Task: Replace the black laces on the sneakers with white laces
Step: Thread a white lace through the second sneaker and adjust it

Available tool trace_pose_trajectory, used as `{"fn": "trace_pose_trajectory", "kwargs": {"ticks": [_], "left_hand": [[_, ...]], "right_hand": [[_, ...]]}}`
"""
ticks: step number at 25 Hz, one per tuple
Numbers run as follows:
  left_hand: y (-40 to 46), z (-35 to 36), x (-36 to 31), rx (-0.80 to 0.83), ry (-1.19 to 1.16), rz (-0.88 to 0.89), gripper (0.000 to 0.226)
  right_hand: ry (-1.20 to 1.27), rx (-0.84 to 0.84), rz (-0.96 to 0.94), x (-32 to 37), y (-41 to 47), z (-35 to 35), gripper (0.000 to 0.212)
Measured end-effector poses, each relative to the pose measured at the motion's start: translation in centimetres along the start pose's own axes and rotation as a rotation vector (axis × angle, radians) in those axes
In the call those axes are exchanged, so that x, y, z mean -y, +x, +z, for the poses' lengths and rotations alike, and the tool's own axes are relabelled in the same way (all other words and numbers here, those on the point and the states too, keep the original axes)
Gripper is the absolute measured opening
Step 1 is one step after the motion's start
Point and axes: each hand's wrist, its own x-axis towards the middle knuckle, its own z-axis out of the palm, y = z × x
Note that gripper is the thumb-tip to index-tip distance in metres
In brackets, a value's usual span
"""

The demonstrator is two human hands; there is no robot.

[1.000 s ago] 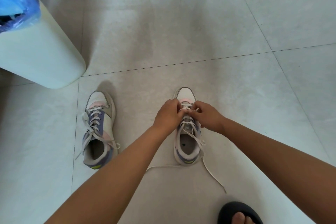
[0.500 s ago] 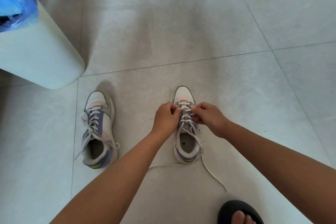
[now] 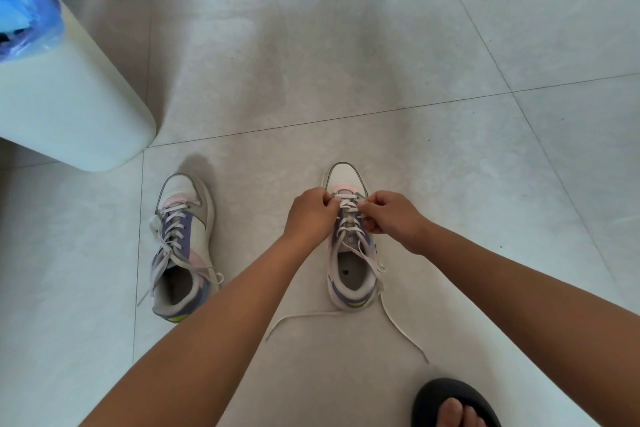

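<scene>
Presently: lace tensioning at the toe rows of the right-hand sneaker

Risks first. Both hands work the lowest crossings, and an uneven pull from either side would likely leave one free end shorter than the other; the two loose ends [image 3: 401, 326] already trail unequally over the floor tiles [image 3: 450, 62] behind the heel. A hard tug could also drag the unweighted sneaker [image 3: 349, 274] toward the person, since nothing pins it down. Slack higher up, near the tongue, appears loose and may bunch if the lower rows are tightened alone.

Position relative to the fingers. The left hand [image 3: 308, 215] has its fingers curled, pinching the white lace [image 3: 348, 206] at the left edge of the toe rows. The right hand [image 3: 391, 218] is likewise curled and pinches the same lace from the opposite side. The laced crossings lie directly between the two sets of fingertips, touching them; the toe cap sits just beyond them, the shoe opening nearer the person.

The other sneaker [image 3: 181, 246] stands well apart to the left of the left hand, already carrying white lacing, ends untied. No black lace is visible. A pale bin [image 3: 69, 107] and a sandalled foot [image 3: 453, 406] lie clear of the work
</scene>
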Motion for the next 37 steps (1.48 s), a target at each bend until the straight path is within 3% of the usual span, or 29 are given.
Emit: {"fn": "trace_pose_trajectory", "kwargs": {"ticks": [7,10,14,18,21,25,30,33,37], "left_hand": [[-0.1,-0.5,-0.4,0.063,-0.049,-0.074,0.031],[-1.4,-0.4,0.1,0.066,-0.094,-0.104,0.027],[-2.0,0.2,-0.3,0.081,0.213,0.048,0.023],[-0.5,0.5,-2.4,0.262,0.626,0.100,0.030],[0.2,0.1,-2.9,0.417,0.726,0.165,0.035],[0.1,-1.0,-2.3,0.467,0.615,0.310,0.031],[-0.7,-2.0,-0.5,0.411,0.394,0.410,0.014],[-2.2,-1.5,1.6,0.302,0.132,0.360,0.013],[-3.5,0.2,2.1,0.225,0.020,0.233,0.017]], "right_hand": [[0.012,-0.016,0.004,0.1,-0.5,-0.2,0.011],[-0.221,-0.061,-0.079,-0.3,-1.5,-0.4,0.017],[-0.612,-0.003,-0.166,0.0,-2.7,0.5,0.029],[-1.006,0.114,-0.168,1.8,-1.7,1.5,0.024],[-1.124,0.218,-0.164,2.6,-1.1,1.8,0.030],[-0.945,0.271,-0.197,2.7,-1.2,0.8,0.029],[-0.898,0.226,-0.339,1.5,-2.0,-0.1,0.009],[-0.746,0.102,-0.360,-0.8,-3.0,-0.6,0.014],[-0.668,0.087,-0.290,-1.7,-3.4,-0.4,0.019]]}}
